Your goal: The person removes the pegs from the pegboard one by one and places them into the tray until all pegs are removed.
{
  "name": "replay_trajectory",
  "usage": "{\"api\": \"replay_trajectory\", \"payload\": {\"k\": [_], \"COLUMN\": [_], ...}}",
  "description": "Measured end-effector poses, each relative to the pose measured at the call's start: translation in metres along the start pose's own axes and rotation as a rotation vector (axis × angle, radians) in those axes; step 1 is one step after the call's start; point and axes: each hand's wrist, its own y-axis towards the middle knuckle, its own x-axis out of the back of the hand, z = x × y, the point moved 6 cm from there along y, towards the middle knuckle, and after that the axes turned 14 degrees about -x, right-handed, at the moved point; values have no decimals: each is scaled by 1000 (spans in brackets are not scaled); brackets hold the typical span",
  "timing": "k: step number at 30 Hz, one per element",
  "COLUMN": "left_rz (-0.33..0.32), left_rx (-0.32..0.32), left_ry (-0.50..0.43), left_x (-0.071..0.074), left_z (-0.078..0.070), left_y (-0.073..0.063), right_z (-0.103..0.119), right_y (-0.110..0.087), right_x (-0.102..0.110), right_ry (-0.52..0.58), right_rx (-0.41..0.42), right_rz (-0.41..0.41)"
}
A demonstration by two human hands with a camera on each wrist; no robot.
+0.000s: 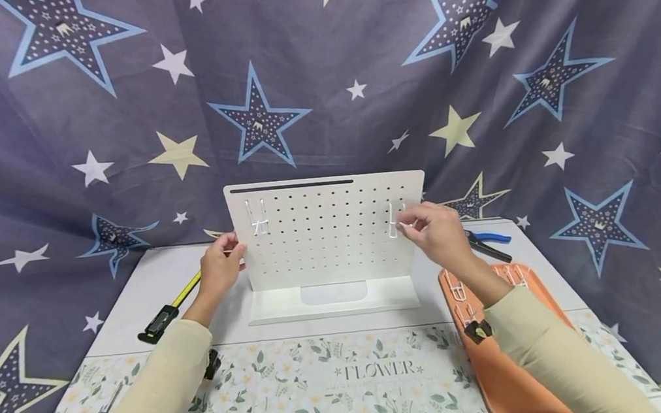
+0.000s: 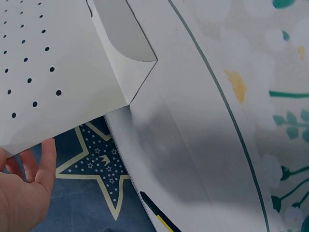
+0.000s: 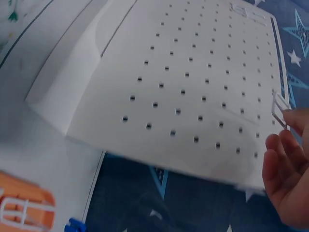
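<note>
Writing: "FLOWER" is being shown on the floral mat [image 1: 376,386].
Pegboard [image 1: 327,239]: white, perforated, being steadied by the left hand [image 1: 220,263], fingers curled on its edge.
Hook [image 1: 393,222]: white wire, being pinched by the right hand [image 1: 435,229].

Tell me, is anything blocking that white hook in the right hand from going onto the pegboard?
Nothing visible does. The right hand pinches the white hook right against the pegboard, whose holes there look free. The other hook hangs far across, near the left hand.

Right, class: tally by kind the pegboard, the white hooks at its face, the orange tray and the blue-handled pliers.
pegboard: 1, gripped at its edge by the left hand
white hooks: 2, one pinched by the right hand
orange tray: 1
blue-handled pliers: 1
Total: 5
</note>
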Motion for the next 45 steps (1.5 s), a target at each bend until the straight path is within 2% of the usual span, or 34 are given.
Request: {"api": "replay_trajectory", "payload": {"k": [13,20,25,38,45], "left_rz": [-2,9,6,-4,-5], "left_rx": [8,17,20,-3,0], "left_ry": [4,14,17,28,26], "left_x": [2,1,1,0,-1], "left_z": [0,-2,-1,-1,1], "left_y": [0,-1,0,0,1], "right_z": [-53,-89,-112,-163,-179], "right_y": [-11,-27,-40,-80,-100], "right_x": [37,56,65,60,47], "right_ry": [-124,-200,-234,-233,-238], "right_rx": [-114,-199,-211,-258,-217], "right_rz": [177,260,313,481,498]}}
